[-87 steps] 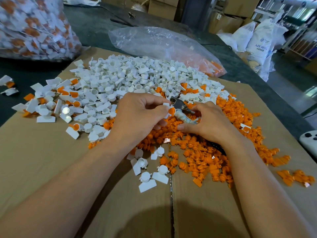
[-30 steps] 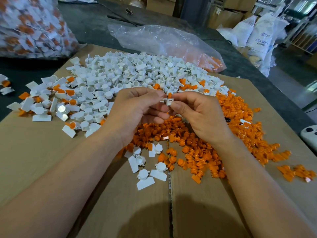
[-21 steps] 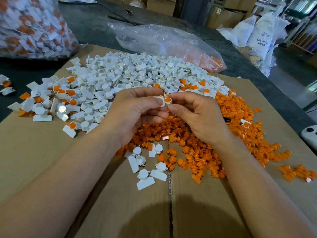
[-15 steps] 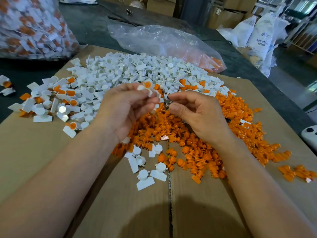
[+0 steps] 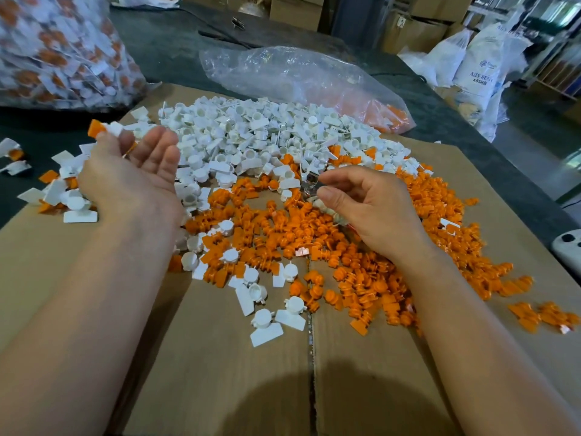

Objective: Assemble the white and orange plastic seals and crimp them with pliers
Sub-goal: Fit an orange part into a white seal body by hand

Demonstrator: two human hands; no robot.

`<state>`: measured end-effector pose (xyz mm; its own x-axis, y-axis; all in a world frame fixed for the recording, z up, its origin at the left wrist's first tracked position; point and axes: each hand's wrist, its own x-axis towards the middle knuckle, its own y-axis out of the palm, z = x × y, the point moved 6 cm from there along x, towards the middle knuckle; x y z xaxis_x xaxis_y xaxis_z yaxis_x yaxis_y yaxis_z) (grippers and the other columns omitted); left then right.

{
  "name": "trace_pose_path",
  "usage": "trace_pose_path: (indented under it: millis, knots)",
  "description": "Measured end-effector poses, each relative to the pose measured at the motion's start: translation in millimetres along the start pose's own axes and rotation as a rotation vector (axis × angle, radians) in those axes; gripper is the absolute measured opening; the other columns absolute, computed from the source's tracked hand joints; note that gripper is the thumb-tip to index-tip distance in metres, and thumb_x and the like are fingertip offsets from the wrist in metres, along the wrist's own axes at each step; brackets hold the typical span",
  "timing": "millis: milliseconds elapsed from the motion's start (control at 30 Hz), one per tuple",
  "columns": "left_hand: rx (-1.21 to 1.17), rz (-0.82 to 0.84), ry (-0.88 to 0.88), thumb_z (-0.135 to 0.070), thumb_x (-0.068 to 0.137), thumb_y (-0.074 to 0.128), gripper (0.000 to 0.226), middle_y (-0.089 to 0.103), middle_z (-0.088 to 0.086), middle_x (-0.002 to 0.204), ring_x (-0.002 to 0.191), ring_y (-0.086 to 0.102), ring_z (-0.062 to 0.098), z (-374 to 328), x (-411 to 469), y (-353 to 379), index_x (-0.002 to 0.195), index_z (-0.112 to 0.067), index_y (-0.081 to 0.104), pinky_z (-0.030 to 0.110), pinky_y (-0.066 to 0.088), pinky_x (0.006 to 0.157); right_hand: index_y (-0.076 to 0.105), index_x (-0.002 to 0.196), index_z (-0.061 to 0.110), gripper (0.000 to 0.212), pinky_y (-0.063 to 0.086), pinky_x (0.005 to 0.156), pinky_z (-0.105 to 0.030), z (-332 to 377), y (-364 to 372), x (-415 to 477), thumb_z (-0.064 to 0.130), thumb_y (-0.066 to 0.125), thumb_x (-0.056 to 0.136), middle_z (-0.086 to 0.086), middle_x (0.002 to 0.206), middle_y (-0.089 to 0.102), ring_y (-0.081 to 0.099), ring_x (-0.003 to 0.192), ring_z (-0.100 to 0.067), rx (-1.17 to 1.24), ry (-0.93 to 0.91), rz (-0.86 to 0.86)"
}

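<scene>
My left hand [image 5: 135, 177] lies flat with straight fingers over the left edge of the pile. An assembled white and orange seal [image 5: 103, 129] sits just at its fingertips, and I cannot tell if it still touches them. My right hand [image 5: 371, 209] grips small pliers [image 5: 309, 182], whose metal jaws stick out past the thumb and forefinger with nothing between them. Loose white seal bodies [image 5: 251, 133] are heaped at the back. Orange inserts [image 5: 314, 234] are spread under and around my right hand.
Everything lies on flattened cardboard [image 5: 220, 372] on a dark table. Finished seals [image 5: 59, 187] are scattered at the left. A full bag of seals [image 5: 56, 51] stands back left, a clear plastic bag [image 5: 298, 77] lies behind the piles, and a white device [image 5: 569, 250] sits at the right edge.
The two hands, joined at the seal a second ago, have parted. My left hand swung left and its fingers straightened, carrying the assembled seal toward the left pile. My right hand kept the pliers and stayed put.
</scene>
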<state>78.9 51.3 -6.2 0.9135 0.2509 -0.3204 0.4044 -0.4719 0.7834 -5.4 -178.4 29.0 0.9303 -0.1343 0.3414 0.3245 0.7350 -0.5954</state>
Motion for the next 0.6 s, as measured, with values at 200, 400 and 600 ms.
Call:
trace_pose_path:
  millis: [200, 400, 600]
  knots:
    - [-0.013, -0.03, -0.02, -0.012, 0.095, 0.044, 0.012, 0.065, 0.009, 0.077, 0.052, 0.066, 0.012, 0.5, 1.5, -2.6, 0.09, -0.006, 0.052, 0.015, 0.048, 0.053, 0.066, 0.104, 0.023, 0.023, 0.044, 0.069, -0.003, -2.5, -1.7, 0.4, 0.028, 0.065, 0.082, 0.023, 0.082, 0.059, 0.057, 0.076, 0.011, -0.083, 0.032, -0.013]
    - [0.184, 0.03, -0.1, -0.009, 0.092, 0.05, 0.016, 0.068, 0.006, 0.068, 0.054, 0.067, 0.01, 8.5, 2.0, 2.1, 0.106, -0.004, 0.056, 0.014, 0.048, 0.05, 0.062, 0.1, 0.027, 0.017, 0.041, 0.064, -0.001, -1.4, -2.7, 0.0, 0.025, 0.064, 0.083, 0.022, 0.08, 0.057, 0.054, 0.07, 0.017, -0.089, 0.043, -0.013]
    - [1.288, 0.355, 0.451, -0.01, 0.086, 0.059, 0.01, 0.066, 0.0, 0.085, 0.076, 0.065, 0.016, 11.2, -9.8, 25.4, 0.088, -0.017, 0.066, 0.03, 0.053, 0.066, 0.065, 0.106, 0.016, 0.024, 0.04, 0.062, 0.0, -2.5, -5.5, 0.6, 0.024, 0.064, 0.084, 0.021, 0.079, 0.056, 0.053, 0.068, 0.019, -0.137, 0.041, -0.018]
